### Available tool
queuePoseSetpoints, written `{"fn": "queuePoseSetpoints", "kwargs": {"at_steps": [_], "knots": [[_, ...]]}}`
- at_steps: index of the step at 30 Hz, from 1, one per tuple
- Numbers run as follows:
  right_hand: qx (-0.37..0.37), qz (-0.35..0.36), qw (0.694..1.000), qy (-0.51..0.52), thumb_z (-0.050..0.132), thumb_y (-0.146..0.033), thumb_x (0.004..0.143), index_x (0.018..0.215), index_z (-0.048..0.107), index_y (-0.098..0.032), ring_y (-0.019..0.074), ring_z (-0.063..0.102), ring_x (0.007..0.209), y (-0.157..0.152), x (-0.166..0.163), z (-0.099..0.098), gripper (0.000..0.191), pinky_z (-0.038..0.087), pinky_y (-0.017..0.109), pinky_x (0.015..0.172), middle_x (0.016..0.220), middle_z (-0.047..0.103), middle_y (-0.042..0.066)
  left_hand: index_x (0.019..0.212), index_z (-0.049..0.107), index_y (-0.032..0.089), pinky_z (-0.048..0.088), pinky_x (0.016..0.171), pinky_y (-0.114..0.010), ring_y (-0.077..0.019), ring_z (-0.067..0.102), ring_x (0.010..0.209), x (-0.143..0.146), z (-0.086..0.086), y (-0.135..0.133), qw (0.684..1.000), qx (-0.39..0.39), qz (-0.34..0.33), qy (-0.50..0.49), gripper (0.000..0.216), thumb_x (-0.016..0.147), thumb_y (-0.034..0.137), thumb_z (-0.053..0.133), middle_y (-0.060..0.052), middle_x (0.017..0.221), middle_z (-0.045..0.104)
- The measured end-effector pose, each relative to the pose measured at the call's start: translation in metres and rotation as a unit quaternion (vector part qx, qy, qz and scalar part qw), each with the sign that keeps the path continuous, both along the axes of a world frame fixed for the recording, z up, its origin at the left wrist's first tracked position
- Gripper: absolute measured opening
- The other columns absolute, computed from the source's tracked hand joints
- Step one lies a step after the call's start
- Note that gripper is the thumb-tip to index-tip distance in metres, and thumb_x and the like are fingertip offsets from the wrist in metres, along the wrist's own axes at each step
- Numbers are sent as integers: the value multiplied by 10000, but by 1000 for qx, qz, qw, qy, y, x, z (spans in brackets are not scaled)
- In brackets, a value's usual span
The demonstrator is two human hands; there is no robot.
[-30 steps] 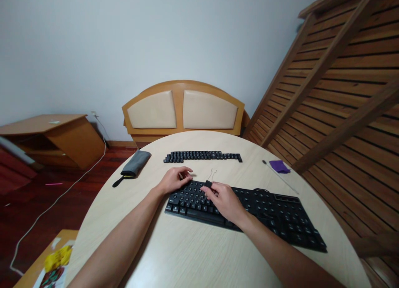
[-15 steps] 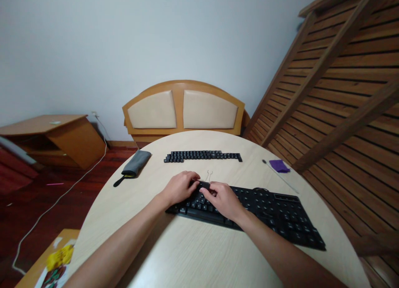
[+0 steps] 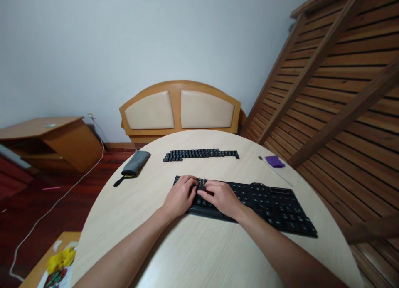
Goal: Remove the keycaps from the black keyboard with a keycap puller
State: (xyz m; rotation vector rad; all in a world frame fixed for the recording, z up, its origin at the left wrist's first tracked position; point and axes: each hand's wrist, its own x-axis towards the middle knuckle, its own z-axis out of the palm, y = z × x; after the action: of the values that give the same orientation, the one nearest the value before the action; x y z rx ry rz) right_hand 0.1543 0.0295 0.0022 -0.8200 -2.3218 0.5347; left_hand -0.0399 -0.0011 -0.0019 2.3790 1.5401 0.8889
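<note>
A black keyboard (image 3: 282, 213) lies on the round table in front of me, with many keycaps off on its right part. Over its left part, my left hand (image 3: 181, 195) bends its fingers round the near side of a small black keycap puller (image 3: 202, 184) with thin wire prongs pointing away from me. My right hand (image 3: 222, 197) is closed at the other side of the puller, its thumb against it. Fingers partly hide the puller and the keys beneath. Beyond the keyboard, rows of loose black keycaps (image 3: 199, 153) lie lined up.
On the table (image 3: 199, 254), a grey pouch (image 3: 136, 163) lies at left. A purple cloth (image 3: 274, 161) and a thin stick with a dark tip (image 3: 279, 172) are at right. Behind stands a headboard (image 3: 177, 86); wooden slats (image 3: 330, 92) lean at right.
The wire prongs have come lower and nearer my fingers. Both hands stay around the puller. The keyboard sits slightly farther from me, and the view has shifted a little.
</note>
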Motion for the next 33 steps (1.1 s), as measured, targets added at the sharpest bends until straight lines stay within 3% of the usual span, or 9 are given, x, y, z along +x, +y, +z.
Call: {"fn": "queuePoseSetpoints", "kwargs": {"at_steps": [5,8,18,24,29,33], "knots": [[55,-21,998,-37,508,-364,991,703,640,-184,172,622,743,-4,-1,0,365,423,272,693,765,666,43,958,608,210,489,987,-427,-240,578,1122,-1,-3,0,1000,2,3,-6,120,952,196,489,-71,1175,645],[51,-37,996,-59,495,-375,996,724,654,-181,184,631,741,-5,0,1,370,423,277,687,755,677,50,955,613,206,486,1000,-430,-238,577,1130,-1,-4,-1,1000,2,3,-11,130,958,198,483,-77,1177,646],[-102,-65,993,13,531,-384,963,757,721,-185,182,644,680,1,1,4,343,448,265,641,738,710,49,916,620,206,484,1003,-429,-233,574,1127,0,3,-2,1000,-6,1,-12,139,960,200,488,-67,1172,649],[-265,-54,953,137,574,-499,908,863,747,-166,223,722,796,9,2,-2,378,539,283,704,808,768,60,910,639,200,469,1009,-432,-232,563,1133,1,8,-4,1000,-14,-8,-20,181,972,227,471,-70,1169,654],[-275,-85,943,169,587,-555,876,913,762,-152,229,710,769,11,3,-2,440,536,283,609,822,767,66,995,646,208,448,1022,-467,-261,545,1175,1,9,-5,998,-19,-44,-40,136,919,308,593,-83,1205,649],[-242,-79,953,165,583,-535,889,838,770,-163,220,699,765,10,3,-2,419,533,292,668,803,766,52,987,647,219,449,999,-456,-257,573,1130,-1,8,-1,994,-22,-73,-77,119,901,300,633,-80,1131,683]]}}
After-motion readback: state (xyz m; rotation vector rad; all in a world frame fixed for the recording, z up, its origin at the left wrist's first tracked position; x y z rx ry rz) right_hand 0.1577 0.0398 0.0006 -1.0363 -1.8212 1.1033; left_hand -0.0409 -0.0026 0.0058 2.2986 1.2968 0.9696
